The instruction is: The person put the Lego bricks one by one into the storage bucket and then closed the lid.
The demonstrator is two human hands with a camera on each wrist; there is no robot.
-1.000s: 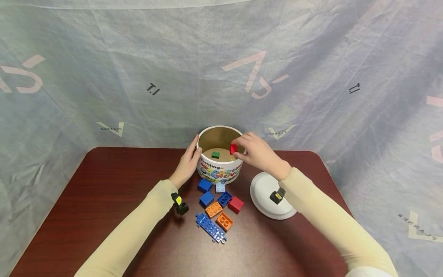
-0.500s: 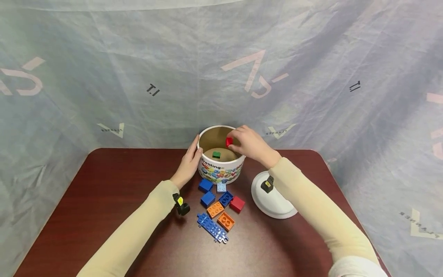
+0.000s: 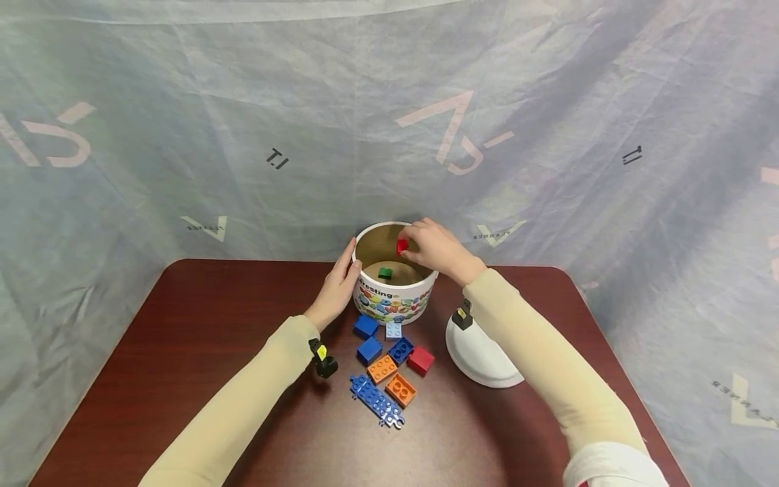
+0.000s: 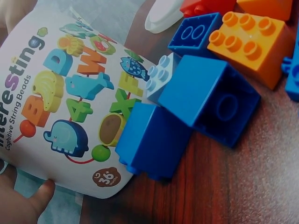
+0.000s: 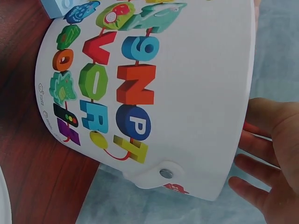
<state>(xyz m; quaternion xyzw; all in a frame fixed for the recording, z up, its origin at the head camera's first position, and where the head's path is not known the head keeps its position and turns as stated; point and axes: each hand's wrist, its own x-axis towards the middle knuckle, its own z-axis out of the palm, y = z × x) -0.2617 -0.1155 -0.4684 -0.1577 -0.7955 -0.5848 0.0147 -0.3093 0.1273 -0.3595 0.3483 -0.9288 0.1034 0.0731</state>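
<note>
A white round tub (image 3: pixel 395 308) with coloured pictures on its wall stands at the back of the table. My left hand (image 3: pixel 337 289) rests against its left side, fingers straight along the wall and thumb near the front rim. Over the tub's right rim, my right hand (image 3: pixel 435 249) pinches a small red building block (image 3: pixel 402 246) between thumb and fingers, inside the opening. A green block (image 3: pixel 385 273) lies on the tub's bottom. From the right wrist, the same right hand (image 5: pixel 282 144) shows beyond the rim, with little of the red block visible.
In front of the tub lie blue blocks (image 3: pixel 368 350), a light blue block (image 3: pixel 393 331), orange blocks (image 3: pixel 382 369), a red block (image 3: pixel 420 360) and a long blue toy base (image 3: pixel 375 402). A white lid (image 3: pixel 483 358) lies at right, partly under the right forearm. A grey curtain (image 3: pixel 341 135) hangs behind.
My right hand has carried the red block a little leftward and back, farther in over the tub's opening. The left hand keeps its place on the tub, and the view has shifted slightly.
</note>
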